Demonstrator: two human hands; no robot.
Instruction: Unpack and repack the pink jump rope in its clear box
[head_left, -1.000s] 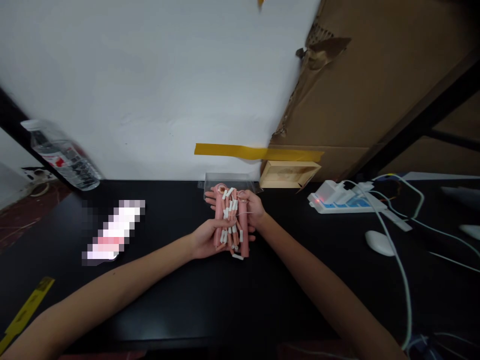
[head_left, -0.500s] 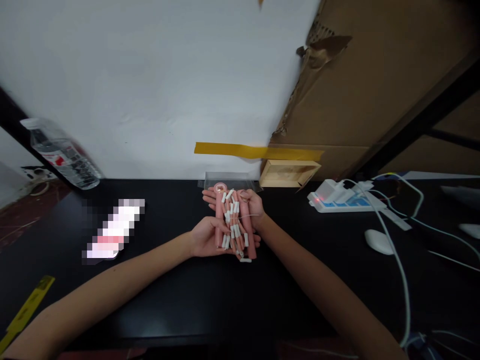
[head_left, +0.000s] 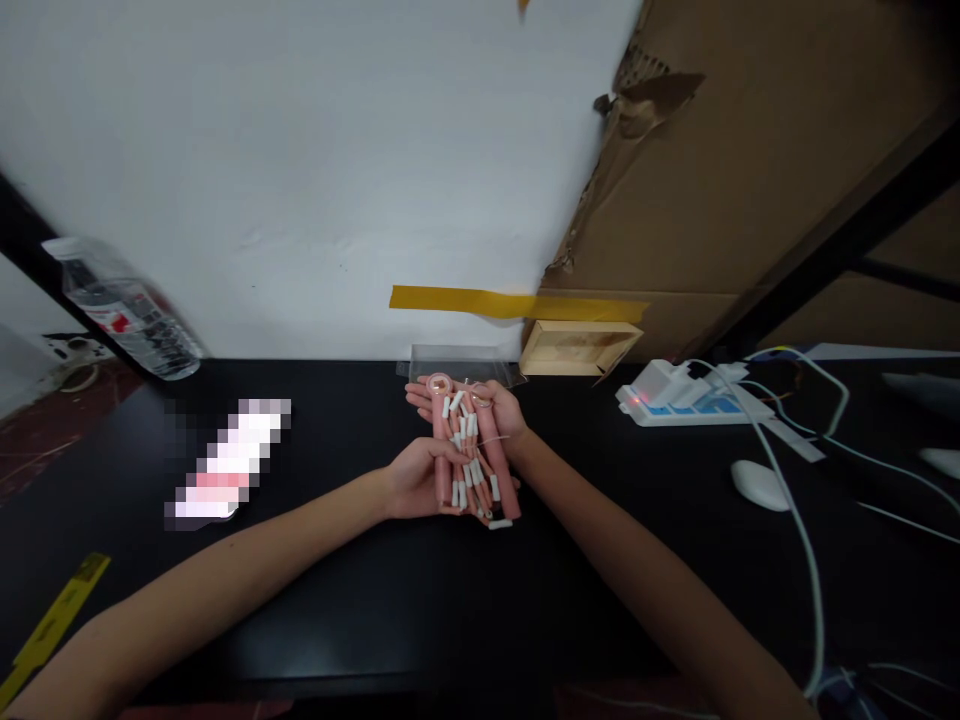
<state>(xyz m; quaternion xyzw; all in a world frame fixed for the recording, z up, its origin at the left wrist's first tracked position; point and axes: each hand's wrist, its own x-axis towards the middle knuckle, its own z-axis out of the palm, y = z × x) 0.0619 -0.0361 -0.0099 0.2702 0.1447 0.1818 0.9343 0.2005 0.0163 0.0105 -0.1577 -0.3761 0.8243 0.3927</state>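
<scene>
A bundled jump rope with pink and white beads (head_left: 469, 440) and two pink handles lies across my hands above the black table. One handle (head_left: 442, 450) is on the left of the bundle, the other (head_left: 496, 455) on the right, with round ends away from me. My left hand (head_left: 420, 475) cradles the near left part, its thumb over the beads and its other fingers mostly underneath. My right hand (head_left: 506, 408) supports the bundle from behind and below, its thumb by the right handle's top and its fingertips showing beyond the left handle.
A blurred-out phone (head_left: 232, 460) and a water bottle (head_left: 127, 315) are on the left. Behind my hands are a clear plastic case (head_left: 457, 358) and a shallow wooden box (head_left: 581, 347). A power strip (head_left: 690, 400), cables and a white mouse (head_left: 760, 484) lie right.
The near end of the bundle has shifted slightly right and toward me. My left hand has moved slightly right with it, and both hands still hold the rope.
</scene>
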